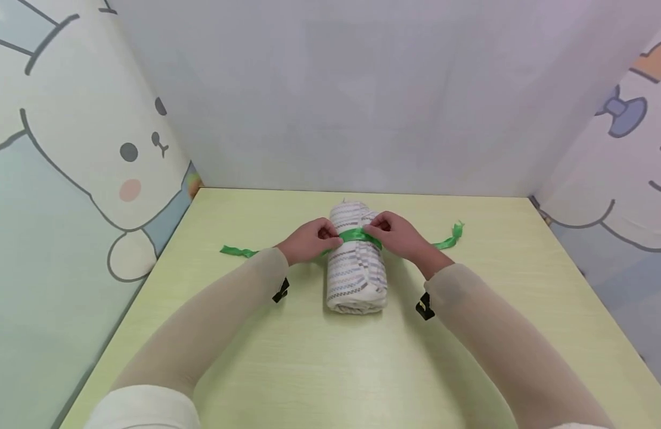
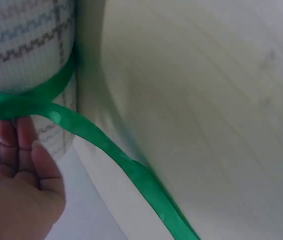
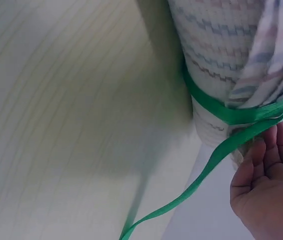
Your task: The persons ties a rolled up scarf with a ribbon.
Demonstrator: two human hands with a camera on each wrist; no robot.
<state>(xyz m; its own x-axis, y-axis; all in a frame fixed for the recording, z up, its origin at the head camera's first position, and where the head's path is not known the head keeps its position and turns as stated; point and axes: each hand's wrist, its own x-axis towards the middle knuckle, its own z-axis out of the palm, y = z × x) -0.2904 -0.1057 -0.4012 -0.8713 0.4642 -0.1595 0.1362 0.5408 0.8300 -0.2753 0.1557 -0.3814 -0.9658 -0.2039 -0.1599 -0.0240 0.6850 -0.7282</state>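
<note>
A rolled white cloth (image 1: 357,277) with patterned stripes lies lengthwise on the table, its near end showing the coil. Around its middle runs a green ribbon (image 1: 358,235). My left hand (image 1: 307,240) pinches the ribbon at the roll's left side, and my right hand (image 1: 399,236) pinches it at the right side. In the left wrist view one ribbon tail (image 2: 99,137) trails away from the fingers. The right wrist view shows the other tail (image 3: 201,175) hanging from the band down to the table. Whether the ribbon is knotted on top cannot be made out.
The pale yellow-green table (image 1: 330,369) carries the roll near its far half. A whitish wall (image 1: 330,107) rises behind the far edge, and cartoon-printed panels (image 1: 94,137) flank the table. Small black devices (image 1: 425,307) hang at both wrists.
</note>
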